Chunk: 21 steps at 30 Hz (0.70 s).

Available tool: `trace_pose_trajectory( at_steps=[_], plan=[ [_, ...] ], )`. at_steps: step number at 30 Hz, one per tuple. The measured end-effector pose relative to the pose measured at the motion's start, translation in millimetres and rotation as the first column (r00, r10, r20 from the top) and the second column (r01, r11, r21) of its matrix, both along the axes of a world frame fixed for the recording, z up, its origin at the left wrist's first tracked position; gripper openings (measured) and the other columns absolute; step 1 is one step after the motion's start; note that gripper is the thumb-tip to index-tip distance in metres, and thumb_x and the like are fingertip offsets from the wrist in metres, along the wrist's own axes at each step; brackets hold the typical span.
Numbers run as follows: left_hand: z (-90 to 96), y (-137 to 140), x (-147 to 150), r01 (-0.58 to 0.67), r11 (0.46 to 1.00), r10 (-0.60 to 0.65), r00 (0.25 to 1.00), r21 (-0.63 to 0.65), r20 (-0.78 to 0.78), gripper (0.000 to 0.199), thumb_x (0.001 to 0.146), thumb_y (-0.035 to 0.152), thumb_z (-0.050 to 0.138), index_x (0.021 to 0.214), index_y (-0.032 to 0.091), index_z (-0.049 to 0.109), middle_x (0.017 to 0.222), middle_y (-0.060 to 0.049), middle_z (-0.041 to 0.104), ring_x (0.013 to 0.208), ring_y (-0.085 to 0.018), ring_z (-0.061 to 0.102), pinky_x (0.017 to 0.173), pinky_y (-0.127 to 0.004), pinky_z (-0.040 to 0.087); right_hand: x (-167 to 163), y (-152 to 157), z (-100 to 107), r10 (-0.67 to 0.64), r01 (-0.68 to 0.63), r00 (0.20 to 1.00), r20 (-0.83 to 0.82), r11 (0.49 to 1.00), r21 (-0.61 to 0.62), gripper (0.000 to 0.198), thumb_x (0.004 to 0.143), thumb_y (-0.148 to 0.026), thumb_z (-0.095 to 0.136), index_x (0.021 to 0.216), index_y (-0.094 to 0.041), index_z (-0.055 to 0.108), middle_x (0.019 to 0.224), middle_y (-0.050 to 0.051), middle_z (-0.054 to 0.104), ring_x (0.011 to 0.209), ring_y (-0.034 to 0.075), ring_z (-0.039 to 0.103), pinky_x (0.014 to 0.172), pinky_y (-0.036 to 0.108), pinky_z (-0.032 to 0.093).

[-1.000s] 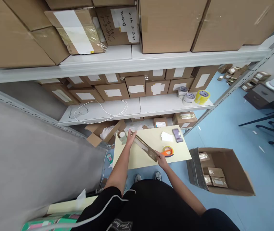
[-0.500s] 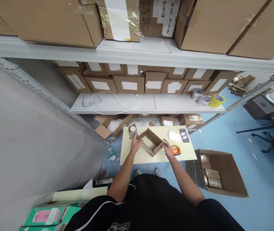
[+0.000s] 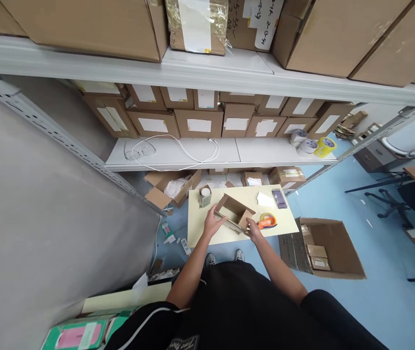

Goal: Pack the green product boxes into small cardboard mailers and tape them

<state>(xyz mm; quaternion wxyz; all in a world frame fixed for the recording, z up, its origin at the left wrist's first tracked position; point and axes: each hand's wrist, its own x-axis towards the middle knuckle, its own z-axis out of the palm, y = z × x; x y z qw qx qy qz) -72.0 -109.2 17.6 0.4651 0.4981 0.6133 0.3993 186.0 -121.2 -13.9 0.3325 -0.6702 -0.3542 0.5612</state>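
Note:
Between my hands is a small open cardboard box (image 3: 237, 206), tilted over a pale yellow tabletop (image 3: 207, 237). My left hand (image 3: 213, 222) is closed on its near left side, thumb along the wall. At the right end, my right hand (image 3: 252, 229) grips the box near its lower corner. Just right of that hand lie an orange tape dispenser (image 3: 266, 222) and a roll of yellow tape (image 3: 272, 218). White paper slips (image 3: 265, 199) and a blurred purple item (image 3: 279, 198) sit behind them. A small box holding a white roll (image 3: 205, 196) stands to the left.
A large open carton (image 3: 338, 248) with several small boxes stands on the floor at right. Ahead, a metal shelf (image 3: 193, 154) carries labelled boxes, a white cable and tape rolls (image 3: 307, 147). An open carton (image 3: 158, 199) sits low at left, beside the grey wall (image 3: 65, 209).
The box has turned and tilted in my hands, its right end wall now showing more. My left hand has shifted right along the near side. The view has moved slightly.

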Motion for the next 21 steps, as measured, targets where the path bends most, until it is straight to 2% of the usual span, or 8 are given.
trace_pose_trajectory(
  at_steps=[4,7,9,13,16,18,21],
  plan=[
    [-3.2,-13,-2,0.044,0.999,-0.043,0.998,0.028,-0.044,0.080,0.079,0.046,0.085,0.148,0.023,0.055,0.134,-0.012,0.065,0.128,-0.029,0.062,0.111,-0.043,0.047,4,15,16,-0.179,0.174,0.983,-0.030,0.977,-0.123,0.070,0.070,-0.067,0.064,0.132,-0.033,0.060,0.111,0.007,0.070,0.087,0.021,0.068,0.078,0.036,0.056],
    [-2.5,-15,-5,0.082,0.995,-0.079,0.994,0.049,-0.077,0.076,0.077,0.039,0.087,0.145,0.024,0.059,0.134,-0.011,0.065,0.126,-0.029,0.063,0.108,-0.042,0.050,3,17,23,-0.292,0.286,0.952,-0.096,0.956,-0.069,0.072,0.071,-0.055,0.068,0.138,-0.030,0.060,0.123,0.009,0.071,0.100,0.022,0.070,0.087,0.035,0.056],
    [-1.2,-13,-6,0.078,0.995,-0.071,0.992,0.062,-0.104,0.068,0.078,0.036,0.086,0.141,0.025,0.063,0.138,-0.011,0.064,0.129,-0.031,0.061,0.106,-0.042,0.051,-1,12,24,-0.337,0.340,0.935,-0.111,0.941,0.002,0.072,0.077,-0.058,0.061,0.143,-0.030,0.059,0.132,0.009,0.070,0.112,0.022,0.068,0.093,0.034,0.055],
    [0.3,-6,-3,0.051,0.997,-0.042,0.992,0.065,-0.123,0.059,0.080,0.036,0.085,0.135,0.027,0.067,0.137,-0.011,0.066,0.135,-0.033,0.058,0.111,-0.045,0.048,-7,-6,21,-0.276,0.279,0.960,-0.041,0.954,0.115,0.078,0.086,-0.071,0.043,0.151,-0.031,0.055,0.147,0.007,0.063,0.134,0.023,0.060,0.102,0.034,0.052],
    [-1.1,-2,2,0.059,0.995,-0.047,0.989,0.082,-0.138,0.053,0.078,0.037,0.087,0.128,0.026,0.072,0.134,-0.011,0.067,0.132,-0.033,0.059,0.115,-0.046,0.045,-2,-13,23,-0.210,0.209,0.978,-0.003,0.970,0.125,0.084,0.080,-0.074,0.062,0.152,-0.032,0.056,0.154,0.007,0.058,0.138,0.026,0.057,0.103,0.035,0.053],
    [-2.7,0,6,0.086,0.992,-0.069,0.984,0.096,-0.165,0.042,0.079,0.037,0.085,0.118,0.025,0.077,0.130,-0.011,0.068,0.129,-0.032,0.060,0.116,-0.046,0.044,5,-13,27,-0.186,0.186,0.982,-0.014,0.975,0.118,0.088,0.073,-0.071,0.076,0.151,-0.032,0.059,0.154,0.008,0.059,0.138,0.029,0.057,0.103,0.037,0.054],
    [-5.3,4,7,0.126,0.989,-0.108,0.974,0.080,-0.200,0.027,0.083,0.038,0.080,0.106,0.024,0.079,0.125,-0.011,0.069,0.125,-0.032,0.062,0.116,-0.046,0.044,12,-8,31,-0.142,0.149,0.988,-0.058,0.979,0.139,0.093,0.069,-0.068,0.083,0.150,-0.031,0.059,0.150,0.007,0.062,0.140,0.030,0.055,0.109,0.041,0.051]
  ],
)
